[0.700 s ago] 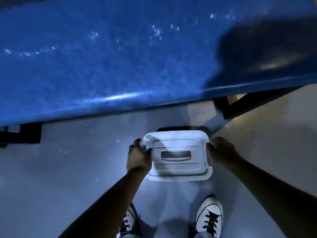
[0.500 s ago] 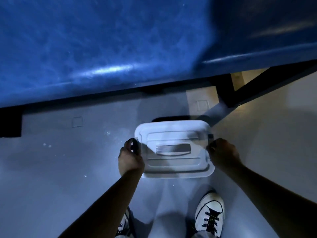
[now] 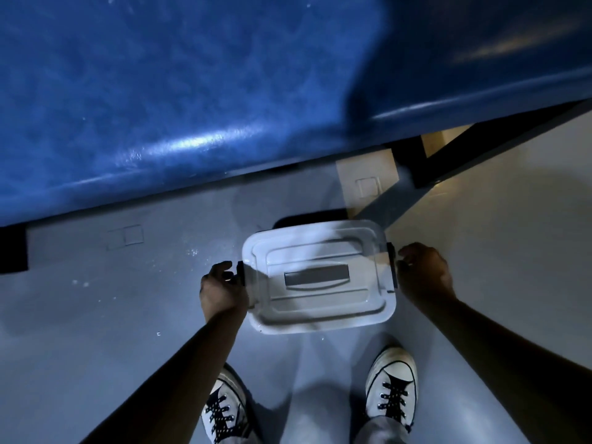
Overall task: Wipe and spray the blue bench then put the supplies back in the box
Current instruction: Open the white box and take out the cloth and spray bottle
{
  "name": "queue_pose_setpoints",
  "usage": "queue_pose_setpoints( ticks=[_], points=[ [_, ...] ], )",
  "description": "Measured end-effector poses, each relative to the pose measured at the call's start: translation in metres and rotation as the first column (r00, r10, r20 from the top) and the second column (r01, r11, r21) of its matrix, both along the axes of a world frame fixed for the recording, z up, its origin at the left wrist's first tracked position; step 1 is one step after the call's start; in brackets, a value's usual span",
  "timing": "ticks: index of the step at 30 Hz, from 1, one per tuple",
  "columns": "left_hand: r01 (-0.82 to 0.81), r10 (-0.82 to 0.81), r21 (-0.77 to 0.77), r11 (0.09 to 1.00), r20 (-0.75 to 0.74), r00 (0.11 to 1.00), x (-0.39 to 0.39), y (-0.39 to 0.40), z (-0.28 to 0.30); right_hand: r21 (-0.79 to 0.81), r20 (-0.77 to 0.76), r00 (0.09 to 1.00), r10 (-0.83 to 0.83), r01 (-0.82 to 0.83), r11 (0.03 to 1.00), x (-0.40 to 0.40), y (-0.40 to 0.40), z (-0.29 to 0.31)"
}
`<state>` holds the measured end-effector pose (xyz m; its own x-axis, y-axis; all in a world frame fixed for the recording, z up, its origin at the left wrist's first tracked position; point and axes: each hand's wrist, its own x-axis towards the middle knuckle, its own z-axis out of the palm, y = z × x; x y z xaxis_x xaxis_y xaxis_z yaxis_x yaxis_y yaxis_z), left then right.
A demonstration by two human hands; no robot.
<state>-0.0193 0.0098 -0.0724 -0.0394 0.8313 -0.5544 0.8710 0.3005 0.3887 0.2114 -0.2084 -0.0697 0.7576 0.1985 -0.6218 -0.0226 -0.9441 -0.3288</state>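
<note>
A lidded box [image 3: 318, 277] sits on the floor [image 3: 96, 315] before a blue bench [image 3: 160, 91]. The left hand [image 3: 221, 291] curls its fingers on a side latch. The right hand [image 3: 424, 274] is loosely open beside the other, gripping nothing.

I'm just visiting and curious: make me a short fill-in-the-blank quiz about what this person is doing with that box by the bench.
1. The box sits on the ____, not on the blue bench.
2. The lid on the box is ____, not off.
3. The left hand and the right hand are at the box's two ____ latches.
4. Both shoes have ____ laces.

Missing words: floor; on; black; black
</note>
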Motion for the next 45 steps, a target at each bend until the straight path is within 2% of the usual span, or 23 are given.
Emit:
queue_pose_setpoints(
  ticks=[2,6,8,11,16,19,22,25,27,28,30,32,35,37,42,45],
  points=[
    [0.050,-0.050,0.009,0.999,-0.009,0.999,0.009,-0.009,0.012,-0.006,-0.014,1.000,-0.005,0.005,1.000,-0.009,0.003,0.006],
    [0.083,-0.086,-0.092,0.992,-0.024,0.996,0.015,-0.020,0.010,0.016,-0.111,0.993,-0.035,0.037,0.999,-0.023,0.007,0.009],
    [0.106,-0.108,-0.071,0.992,-0.029,0.994,0.012,-0.020,0.005,0.054,-0.080,0.994,-0.076,0.080,0.995,-0.028,0.007,0.006],
    [0.140,-0.142,-0.060,0.988,-0.028,0.989,0.009,-0.022,0.011,0.071,-0.132,0.967,-0.220,0.231,0.970,-0.030,0.012,0.014],
    [0.302,-0.302,0.027,0.953,-0.009,0.953,0.032,-0.029,0.053,0.132,-0.158,0.925,-0.347,0.368,0.920,-0.022,-0.006,0.055],
    [0.423,-0.431,0.097,0.901,0.087,0.898,0.073,-0.041,0.072,0.146,-0.152,0.852,-0.500,0.520,0.842,-0.010,-0.040,0.073],
    [0.541,-0.550,0.100,0.835,0.140,0.823,0.132,-0.062,0.082,0.134,-0.154,0.768,-0.622,0.640,0.757,0.006,-0.083,0.084],
    [0.634,-0.637,0.094,0.767,0.228,0.736,0.190,-0.099,0.080,0.118,-0.205,0.613,-0.763,0.789,0.602,0.020,-0.131,0.077],
    [0.742,-0.740,0.105,0.663,0.243,0.627,0.223,-0.124,0.072,0.109,-0.233,0.500,-0.834,0.866,0.489,0.023,-0.159,0.059],
    [0.780,-0.772,0.089,0.620,0.247,0.585,0.238,-0.136,0.067,0.100,-0.238,0.448,-0.862,0.894,0.437,0.024,-0.171,0.048],
    [0.814,-0.789,-0.019,0.580,0.235,0.568,0.260,-0.153,0.043,0.082,-0.249,0.367,-0.896,0.930,0.358,0.024,-0.188,0.027],
    [0.838,-0.812,-0.109,0.534,0.208,0.544,0.278,-0.168,0.018,0.076,-0.255,0.326,-0.910,0.945,0.317,0.024,-0.200,0.006],
    [0.885,-0.856,-0.170,0.432,0.230,0.462,0.299,-0.187,-0.025,0.062,-0.264,0.291,-0.920,0.957,0.284,0.023,-0.216,-0.031],
    [0.903,-0.890,-0.201,0.379,0.189,0.415,0.310,-0.194,-0.052,0.066,-0.269,0.281,-0.921,0.960,0.274,0.022,-0.223,-0.054],
    [0.896,-0.922,-0.340,0.287,0.155,0.354,0.311,-0.197,-0.086,0.038,-0.351,0.267,-0.898,0.962,0.271,0.011,-0.229,-0.083],
    [0.917,-0.932,-0.288,0.277,0.154,0.329,0.302,-0.191,-0.077,0.035,-0.335,0.399,-0.853,0.910,0.412,0.006,-0.223,-0.073]
  ],
)
